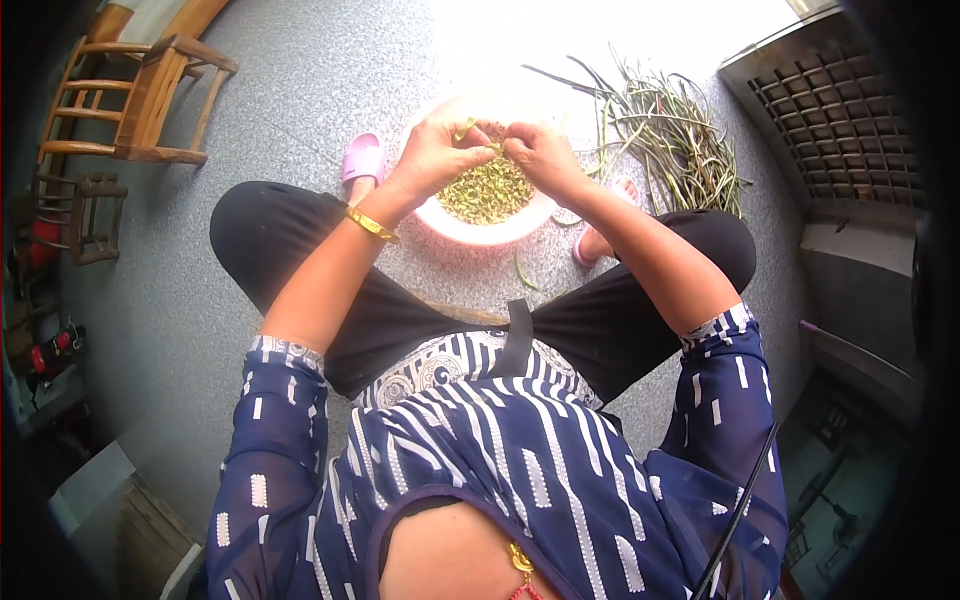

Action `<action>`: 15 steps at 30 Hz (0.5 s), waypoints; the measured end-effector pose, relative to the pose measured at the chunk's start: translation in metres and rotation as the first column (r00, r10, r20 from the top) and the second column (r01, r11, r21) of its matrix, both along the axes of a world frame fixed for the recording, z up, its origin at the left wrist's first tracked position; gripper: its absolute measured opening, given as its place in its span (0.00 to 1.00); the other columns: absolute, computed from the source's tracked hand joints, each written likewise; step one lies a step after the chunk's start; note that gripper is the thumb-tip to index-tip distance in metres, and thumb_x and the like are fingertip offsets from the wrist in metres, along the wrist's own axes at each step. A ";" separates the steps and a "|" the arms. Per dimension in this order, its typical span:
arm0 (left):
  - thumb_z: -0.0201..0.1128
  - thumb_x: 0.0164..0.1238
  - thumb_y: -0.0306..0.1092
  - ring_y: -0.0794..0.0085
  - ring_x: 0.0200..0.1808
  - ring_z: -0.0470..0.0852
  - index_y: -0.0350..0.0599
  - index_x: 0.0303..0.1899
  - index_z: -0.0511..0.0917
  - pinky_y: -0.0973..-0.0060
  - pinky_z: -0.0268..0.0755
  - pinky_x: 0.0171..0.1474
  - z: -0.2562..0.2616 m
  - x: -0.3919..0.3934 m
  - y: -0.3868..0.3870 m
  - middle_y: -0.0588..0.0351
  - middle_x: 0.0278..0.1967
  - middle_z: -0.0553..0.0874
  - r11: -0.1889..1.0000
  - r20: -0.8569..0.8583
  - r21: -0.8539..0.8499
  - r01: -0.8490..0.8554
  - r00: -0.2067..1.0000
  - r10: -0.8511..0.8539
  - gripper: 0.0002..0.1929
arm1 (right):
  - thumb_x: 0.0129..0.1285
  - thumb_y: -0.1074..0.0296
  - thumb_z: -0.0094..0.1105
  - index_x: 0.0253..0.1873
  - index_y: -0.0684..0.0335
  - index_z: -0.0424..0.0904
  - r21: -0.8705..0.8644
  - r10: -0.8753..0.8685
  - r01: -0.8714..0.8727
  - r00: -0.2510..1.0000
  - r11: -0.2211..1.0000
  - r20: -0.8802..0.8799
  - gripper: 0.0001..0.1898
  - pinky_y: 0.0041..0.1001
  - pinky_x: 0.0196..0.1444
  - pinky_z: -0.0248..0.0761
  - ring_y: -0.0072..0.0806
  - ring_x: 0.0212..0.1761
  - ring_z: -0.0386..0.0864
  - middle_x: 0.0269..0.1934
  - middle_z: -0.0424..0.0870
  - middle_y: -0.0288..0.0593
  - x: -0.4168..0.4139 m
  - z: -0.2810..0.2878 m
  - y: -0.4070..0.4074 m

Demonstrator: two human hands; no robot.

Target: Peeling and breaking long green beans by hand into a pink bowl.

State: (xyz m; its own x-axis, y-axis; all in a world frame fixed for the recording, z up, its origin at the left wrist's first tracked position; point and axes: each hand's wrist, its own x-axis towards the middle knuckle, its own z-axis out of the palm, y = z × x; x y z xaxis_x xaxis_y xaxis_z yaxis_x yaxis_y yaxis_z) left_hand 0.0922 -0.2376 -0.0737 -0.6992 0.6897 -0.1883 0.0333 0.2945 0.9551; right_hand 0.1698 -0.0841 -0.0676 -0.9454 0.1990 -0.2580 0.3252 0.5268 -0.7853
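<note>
Over a pale pink basin [480,234], both hands work close together with their fingertips almost meeting. My left hand [439,157] grips a green bean pod [465,129], part of which curls up above the index finger. My right hand [546,159] is pinched closed opposite the left thumb, seemingly on the same pod; its fingers hide most of what they hold. Many short green pod pieces [487,196] lie in the basin below. Reddish-brown bits [491,133], perhaps shelled beans, show at its far side, where glare washes out the rim.
A heap of long bean pods [675,142] lies on the speckled floor at right, beside a metal grille panel [832,112]. One loose pod [525,271] is in front of the basin. Pink slippers [364,159] flank it. A wooden chair [142,105] and a stool [94,217] stand left.
</note>
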 end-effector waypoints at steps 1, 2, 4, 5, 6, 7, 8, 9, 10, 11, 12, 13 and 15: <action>0.65 0.53 0.28 0.85 0.25 0.76 0.38 0.32 0.80 0.87 0.67 0.27 -0.001 0.001 0.001 0.61 0.25 0.81 0.997 0.059 0.083 0.000 0.998 -0.004 0.06 | 0.60 0.70 0.47 0.37 0.68 0.76 -0.001 -0.003 0.003 1.000 1.000 0.001 0.09 0.23 0.30 0.66 0.21 0.26 0.71 0.23 0.75 0.40 -0.001 -0.005 0.002; 0.65 0.53 0.28 0.85 0.25 0.76 0.38 0.32 0.80 0.87 0.67 0.27 0.000 0.001 0.000 0.61 0.25 0.81 0.997 0.060 0.082 0.002 0.998 -0.007 0.06 | 0.60 0.70 0.46 0.37 0.67 0.75 -0.141 -0.073 0.076 0.997 0.987 0.021 0.09 0.22 0.30 0.66 0.21 0.26 0.71 0.24 0.74 0.39 -0.003 -0.013 0.005; 0.65 0.53 0.28 0.88 0.21 0.73 0.39 0.33 0.80 0.90 0.62 0.22 0.007 -0.001 -0.002 0.61 0.25 0.82 0.988 0.285 0.154 -0.024 0.958 -0.021 0.06 | 0.61 0.70 0.46 0.40 0.66 0.74 -0.408 -0.111 0.141 0.989 0.902 0.098 0.08 0.21 0.29 0.65 0.21 0.26 0.70 0.25 0.74 0.37 -0.005 -0.015 0.009; 0.65 0.53 0.28 0.88 0.21 0.73 0.39 0.33 0.80 0.90 0.62 0.22 0.007 -0.003 -0.003 0.61 0.25 0.82 0.988 0.286 0.154 -0.025 0.958 -0.020 0.06 | 0.61 0.70 0.46 0.40 0.66 0.74 -0.408 -0.110 0.141 0.989 0.902 0.098 0.08 0.21 0.29 0.65 0.21 0.26 0.70 0.25 0.74 0.37 -0.004 -0.016 0.010; 0.65 0.53 0.28 0.89 0.19 0.71 0.39 0.33 0.80 0.91 0.60 0.20 0.007 -0.006 -0.003 0.60 0.25 0.82 0.990 0.341 0.139 -0.021 0.940 -0.028 0.06 | 0.61 0.70 0.46 0.39 0.67 0.74 -0.391 -0.084 0.085 0.996 0.916 0.018 0.08 0.21 0.29 0.65 0.21 0.26 0.70 0.25 0.74 0.38 -0.002 -0.016 0.009; 0.65 0.53 0.28 0.90 0.17 0.69 0.39 0.33 0.80 0.92 0.57 0.18 0.007 -0.007 -0.004 0.60 0.25 0.82 0.992 0.395 0.125 -0.016 0.918 -0.035 0.07 | 0.61 0.70 0.46 0.38 0.67 0.74 -0.369 -0.056 0.030 0.997 0.929 -0.061 0.08 0.22 0.29 0.65 0.21 0.26 0.71 0.24 0.74 0.38 -0.001 -0.015 0.007; 0.66 0.53 0.28 0.90 0.16 0.66 0.40 0.33 0.80 0.91 0.55 0.17 0.008 -0.006 -0.004 0.62 0.24 0.81 0.991 0.389 0.130 -0.015 0.920 -0.037 0.06 | 0.61 0.70 0.46 0.38 0.67 0.74 -0.370 -0.055 0.029 0.997 0.929 -0.061 0.08 0.22 0.29 0.65 0.21 0.26 0.71 0.24 0.74 0.38 -0.001 -0.014 0.006; 0.66 0.53 0.28 0.90 0.16 0.66 0.40 0.33 0.80 0.91 0.55 0.17 0.008 -0.006 -0.004 0.62 0.24 0.81 0.991 0.390 0.130 -0.015 0.920 -0.037 0.06 | 0.61 0.69 0.48 0.37 0.68 0.75 -0.318 -0.033 0.008 0.997 0.948 -0.076 0.08 0.22 0.29 0.65 0.22 0.25 0.71 0.24 0.74 0.38 -0.002 -0.009 0.005; 0.66 0.53 0.29 0.90 0.16 0.67 0.40 0.32 0.79 0.91 0.55 0.17 0.006 -0.005 -0.004 0.63 0.23 0.80 0.996 0.341 0.093 -0.012 0.940 -0.020 0.06 | 0.60 0.69 0.49 0.36 0.68 0.75 -0.264 -0.011 -0.013 0.996 0.964 -0.091 0.08 0.23 0.29 0.65 0.22 0.25 0.71 0.23 0.74 0.39 -0.002 -0.005 0.005; 0.66 0.52 0.29 0.90 0.16 0.67 0.41 0.32 0.79 0.91 0.55 0.18 0.005 -0.004 -0.003 0.64 0.23 0.80 0.998 0.292 0.056 -0.011 0.956 -0.006 0.06 | 0.60 0.69 0.49 0.36 0.68 0.75 -0.264 -0.011 -0.013 0.996 0.964 -0.091 0.08 0.23 0.29 0.65 0.22 0.25 0.71 0.23 0.74 0.39 -0.001 -0.002 0.005; 0.66 0.52 0.29 0.90 0.16 0.67 0.41 0.32 0.79 0.91 0.55 0.18 0.002 -0.004 -0.003 0.64 0.23 0.80 0.998 0.291 0.056 -0.011 0.957 -0.006 0.06 | 0.60 0.68 0.51 0.36 0.68 0.76 -0.159 0.063 -0.083 0.990 0.984 -0.123 0.09 0.24 0.29 0.66 0.23 0.25 0.71 0.23 0.74 0.39 -0.001 0.002 0.004; 0.66 0.53 0.29 0.90 0.16 0.67 0.41 0.31 0.79 0.91 0.55 0.18 -0.002 -0.004 -0.003 0.64 0.23 0.79 0.999 0.237 0.044 -0.009 0.971 -0.002 0.06 | 0.59 0.67 0.54 0.36 0.68 0.76 -0.049 0.140 -0.149 0.979 0.988 -0.147 0.09 0.24 0.29 0.66 0.23 0.25 0.71 0.22 0.75 0.40 0.000 0.003 0.004; 0.66 0.53 0.29 0.90 0.17 0.67 0.41 0.31 0.79 0.91 0.55 0.18 -0.004 -0.004 -0.002 0.65 0.23 0.79 0.999 0.183 0.032 -0.005 0.983 -0.001 0.05 | 0.58 0.64 0.56 0.37 0.66 0.78 0.014 0.158 -0.157 0.977 0.987 -0.144 0.10 0.25 0.30 0.68 0.25 0.26 0.75 0.25 0.78 0.42 0.000 0.002 0.003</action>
State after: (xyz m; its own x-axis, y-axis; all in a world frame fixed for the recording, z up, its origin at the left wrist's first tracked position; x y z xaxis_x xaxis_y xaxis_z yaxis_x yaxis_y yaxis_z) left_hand 0.0879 -0.2396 -0.0780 -0.6565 0.6960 -0.2907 -0.1434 0.2631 0.9540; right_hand 0.1695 -0.0810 -0.0652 -0.9921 0.0452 -0.1167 0.1217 0.5642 -0.8166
